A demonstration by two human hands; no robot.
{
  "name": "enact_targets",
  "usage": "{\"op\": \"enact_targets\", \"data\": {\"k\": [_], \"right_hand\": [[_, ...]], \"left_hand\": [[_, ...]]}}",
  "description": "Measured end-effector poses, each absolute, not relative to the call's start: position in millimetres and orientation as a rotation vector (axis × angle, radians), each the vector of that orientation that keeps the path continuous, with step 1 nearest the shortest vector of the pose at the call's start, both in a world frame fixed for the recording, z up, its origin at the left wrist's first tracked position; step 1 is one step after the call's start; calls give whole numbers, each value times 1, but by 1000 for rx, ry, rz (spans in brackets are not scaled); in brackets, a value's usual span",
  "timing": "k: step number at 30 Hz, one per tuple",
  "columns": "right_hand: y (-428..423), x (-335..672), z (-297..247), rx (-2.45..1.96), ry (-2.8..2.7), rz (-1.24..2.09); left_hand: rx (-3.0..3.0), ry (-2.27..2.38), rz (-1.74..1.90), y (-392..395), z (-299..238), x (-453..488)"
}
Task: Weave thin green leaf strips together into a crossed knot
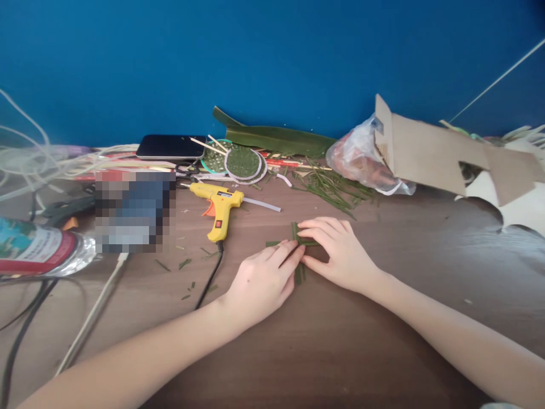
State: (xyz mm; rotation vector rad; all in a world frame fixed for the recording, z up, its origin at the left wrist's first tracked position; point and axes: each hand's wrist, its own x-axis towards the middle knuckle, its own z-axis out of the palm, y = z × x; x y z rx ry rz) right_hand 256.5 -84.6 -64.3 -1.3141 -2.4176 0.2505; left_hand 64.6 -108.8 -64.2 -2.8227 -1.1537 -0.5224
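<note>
Narrow green leaf strips (298, 275) lie crosswise on the wooden table, some pointing away from me and others sideways. My left hand (263, 279) presses its closed fingers onto the crossing from the left. From the other side my right hand (340, 253) curls round, its thumb and fingertips pinching the strips at the same spot. The fingertips of both hands nearly meet and hide the middle of the crossing. Left of my hands lies a yellow glue gun (220, 207), with a glue stick poking out of its back.
Behind are woven green rounds (243, 163), leaf scraps (334, 190), a long leaf (276, 138) and a black phone (170, 146). A cardboard box (430, 150) and plastic bag (361, 156) stand right. At left are a bottle (38, 247) and cables (93, 312).
</note>
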Motion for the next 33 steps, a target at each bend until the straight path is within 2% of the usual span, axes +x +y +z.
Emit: {"op": "enact_targets", "data": {"k": [17,25,33], "right_hand": [[-84,262,-66,-1245,-2385,258],[-83,262,-68,-1197,-2391,226],[-84,261,-69,-1202,-2386,220]], "left_hand": [[-2826,-1199,-461,-110,-63,65],[-2844,-1084,-582,-108,-67,63],[-2886,-1233,-561,-110,-64,60]]}}
